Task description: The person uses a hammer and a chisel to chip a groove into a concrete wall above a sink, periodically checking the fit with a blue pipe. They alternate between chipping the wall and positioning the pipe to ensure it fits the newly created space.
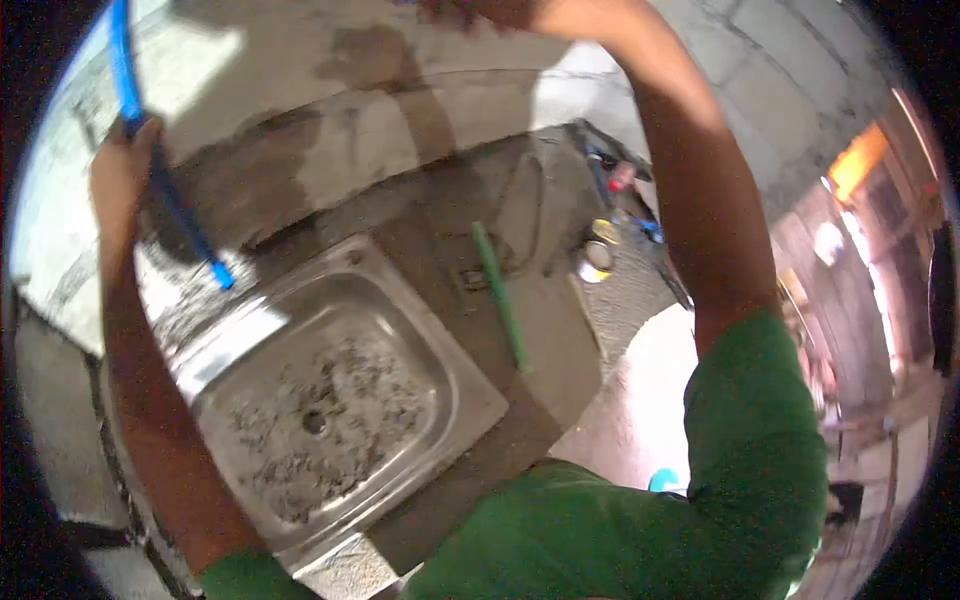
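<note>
Hands: the left hand (122,175) is raised at the left of the view, fingers wrapped around a blue pipe (165,185) that slants from the top edge down to an open end just above the back left corner of the sink (250,335). The right hand (470,12) reaches up past the top edge of the frame; only its heel shows, so whether it is open or grasping cannot be told.

Risks, as judged:
- The pipe is held in one hand, high up, with a long free lower length. A loosened grip could let it slide and strike the steel basin.
- Both arms are up, so the body leans over the table (545,320); the green rod (500,295) lying loose beside the sink could be knocked off.
- Grit in the basin could wash toward the drain hole (315,422) and block it.

Materials and shapes:
- Sink: square, pressed stainless steel, rounded corners, flat rim, floor crusted with grey mortar-like debris.
- Table: rough grey cement, damp dark patches, uneven.
- Wall (760,80): bare block, pale joints.
- Pipe: smooth plastic, slim, straight.
- Rod: thin, straight, matt green.
- Small tins (598,258) stand further back.
</note>
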### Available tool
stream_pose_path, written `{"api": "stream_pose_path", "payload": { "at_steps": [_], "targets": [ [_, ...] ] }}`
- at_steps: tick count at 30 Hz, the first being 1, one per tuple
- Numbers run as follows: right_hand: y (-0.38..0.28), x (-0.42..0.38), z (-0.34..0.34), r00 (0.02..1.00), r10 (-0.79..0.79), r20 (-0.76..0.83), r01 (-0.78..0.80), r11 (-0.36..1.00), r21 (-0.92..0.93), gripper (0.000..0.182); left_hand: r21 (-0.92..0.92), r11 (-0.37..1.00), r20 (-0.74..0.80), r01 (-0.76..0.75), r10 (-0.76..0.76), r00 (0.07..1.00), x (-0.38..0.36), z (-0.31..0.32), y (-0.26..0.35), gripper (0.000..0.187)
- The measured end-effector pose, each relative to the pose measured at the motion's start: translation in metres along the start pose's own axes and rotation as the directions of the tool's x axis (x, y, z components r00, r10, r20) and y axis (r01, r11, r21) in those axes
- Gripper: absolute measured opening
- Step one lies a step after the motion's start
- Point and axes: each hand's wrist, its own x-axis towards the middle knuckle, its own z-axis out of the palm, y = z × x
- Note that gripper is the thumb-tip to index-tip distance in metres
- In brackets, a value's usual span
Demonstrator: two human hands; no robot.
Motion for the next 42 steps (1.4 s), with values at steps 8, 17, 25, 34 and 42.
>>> {"api": "stream_pose_path", "payload": {
  "at_steps": [8,17,25,34,42],
  "targets": [
    [0.242,-0.340,0.018,0.517,0.854,0.063,-0.718,0.473,-0.511,0.048,-0.182,0.981,0.145,-0.071,0.098,0.985,0.044,0.062,-0.108,0.050],
    [0.264,-0.519,0.133,0.678,0.707,0.202,-0.727,0.685,0.043,0.050,0.007,0.996,0.148,0.084,-0.084,0.985,0.007,-0.004,0.000,0.050],
    [0.294,-0.563,0.185,0.625,0.776,0.085,-0.730,0.620,-0.288,0.066,0.115,0.971,0.032,0.211,-0.216,0.976,-0.028,-0.016,0.070,0.045],
    [0.275,-0.548,0.180,0.568,0.823,-0.021,-0.783,0.531,-0.324,0.068,-0.238,0.886,-0.004,0.397,-0.410,0.912,-0.054,-0.044,0.041,0.038],
    [0.221,-0.482,0.149,0.392,0.915,0.091,-0.881,0.402,-0.251,0.065,0.174,0.967,-0.063,0.188,-0.179,0.982,-0.026,-0.006,0.075,0.039]
  ]
}}
